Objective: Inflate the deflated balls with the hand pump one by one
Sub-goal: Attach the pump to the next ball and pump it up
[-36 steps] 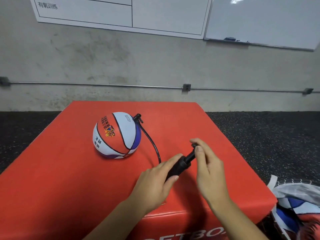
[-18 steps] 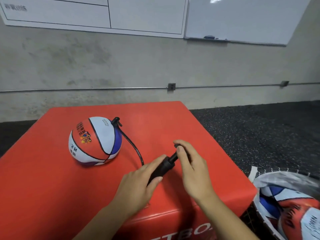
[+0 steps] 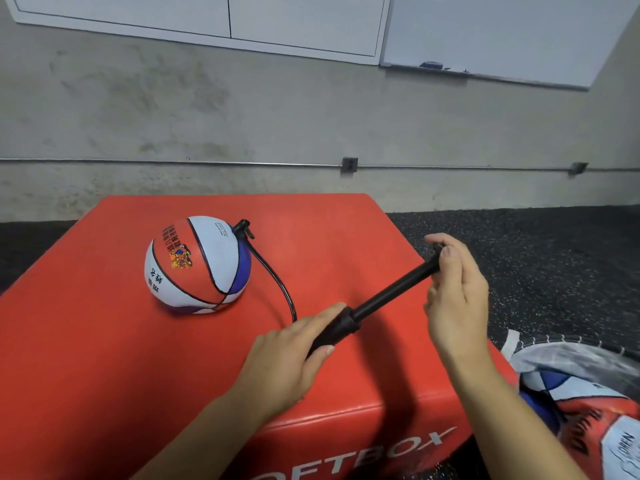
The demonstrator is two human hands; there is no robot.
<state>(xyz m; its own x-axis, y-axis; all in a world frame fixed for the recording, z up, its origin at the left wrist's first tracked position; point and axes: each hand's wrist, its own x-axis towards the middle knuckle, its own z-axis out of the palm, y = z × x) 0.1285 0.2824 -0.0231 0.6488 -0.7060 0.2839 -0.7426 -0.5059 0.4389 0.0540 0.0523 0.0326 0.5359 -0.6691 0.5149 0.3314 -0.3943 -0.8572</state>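
1. the red box (image 3: pixel 104 341) shows part of a word, "oetbox", on its front face; the first letters are cut off.
2. the ball (image 3: pixel 197 265) sits on the box top, far left, with small print too blurred to read.
3. a black hose (image 3: pixel 277 282) runs from the ball's valve to the hand pump (image 3: pixel 374 301).
4. the left hand (image 3: pixel 287 362) grips the pump barrel, fingers wrapped round it.
5. the right hand (image 3: pixel 457 292) pinches the handle end, with the rod drawn out.
6. a net bag (image 3: pixel 588 355) of more balls lies at lower right.
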